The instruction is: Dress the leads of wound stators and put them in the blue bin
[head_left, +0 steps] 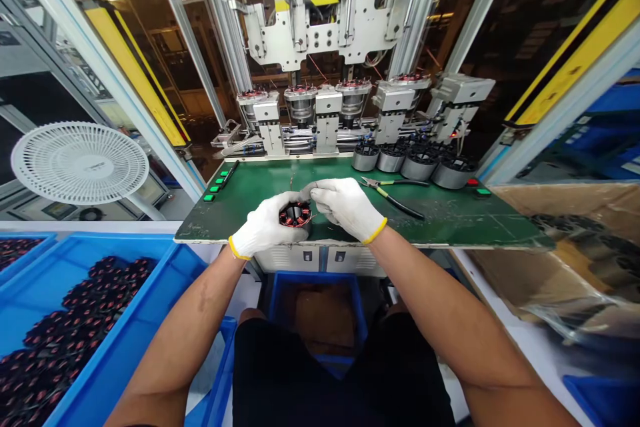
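Note:
My left hand (pixel 273 221), in a white knit glove with a yellow cuff, wraps round a wound motor stator (pixel 295 215) with red copper coils and black insulation. It holds the stator just over the near edge of the green bench top. Pinched together at the stator's upper rim are the gloved fingers of my right hand (pixel 345 205); what they grip is too small to make out. A thin copper wire (pixel 291 177) rises beyond my left fingers. Right of my right hand lie wire cutters (pixel 393 195) with black and green handles, jaws pointing left.
Several unwound stator cores (pixel 417 165) stand at the bench's back right. Behind is a winding machine (pixel 327 113) bearing wound stators. Green buttons (pixel 215 188) line the left edge. A blue bin (pixel 165 260) of wound parts, a white fan (pixel 80 163) and a cardboard box (pixel 525 213) flank the bench.

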`<action>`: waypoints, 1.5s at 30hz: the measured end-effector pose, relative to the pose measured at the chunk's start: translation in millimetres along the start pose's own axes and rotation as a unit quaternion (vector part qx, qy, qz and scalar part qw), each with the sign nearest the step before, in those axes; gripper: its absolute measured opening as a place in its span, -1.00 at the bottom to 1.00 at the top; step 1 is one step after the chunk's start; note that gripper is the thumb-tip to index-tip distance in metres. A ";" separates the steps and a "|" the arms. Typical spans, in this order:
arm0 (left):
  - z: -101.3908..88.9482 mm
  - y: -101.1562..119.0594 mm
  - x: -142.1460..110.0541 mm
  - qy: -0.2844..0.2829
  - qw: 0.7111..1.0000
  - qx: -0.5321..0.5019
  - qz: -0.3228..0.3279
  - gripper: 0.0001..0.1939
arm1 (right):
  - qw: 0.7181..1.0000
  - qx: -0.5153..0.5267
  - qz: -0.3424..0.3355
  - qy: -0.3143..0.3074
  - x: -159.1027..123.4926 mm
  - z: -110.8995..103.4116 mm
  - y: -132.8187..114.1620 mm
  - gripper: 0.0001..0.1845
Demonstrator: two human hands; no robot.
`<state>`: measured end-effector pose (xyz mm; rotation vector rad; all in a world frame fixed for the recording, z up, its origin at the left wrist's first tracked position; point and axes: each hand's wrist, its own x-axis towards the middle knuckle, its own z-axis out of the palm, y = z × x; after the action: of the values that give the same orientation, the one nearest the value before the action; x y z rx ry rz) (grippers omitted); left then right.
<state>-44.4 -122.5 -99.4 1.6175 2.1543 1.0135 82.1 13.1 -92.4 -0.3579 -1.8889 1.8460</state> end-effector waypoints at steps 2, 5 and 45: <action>-0.2 -0.9 0.6 -0.002 1.000 0.004 -0.001 -0.40 | 1.000 0.000 -0.002 -0.003 4.2 -0.2 -0.3 -0.73; 0.0 -2.6 1.1 -0.003 1.000 -0.007 0.015 -0.39 | 1.000 0.017 -0.015 0.005 7.3 -0.3 -2.3 -0.75; 4.7 -12.6 3.3 -0.004 0.993 -0.089 0.078 -0.50 | 0.849 -0.521 -0.042 0.078 -53.9 -2.7 -1.0 -0.71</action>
<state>-52.0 -119.5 -110.5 1.7210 1.8948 1.2060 129.6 -11.4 -99.5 -0.7125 -2.5589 0.5354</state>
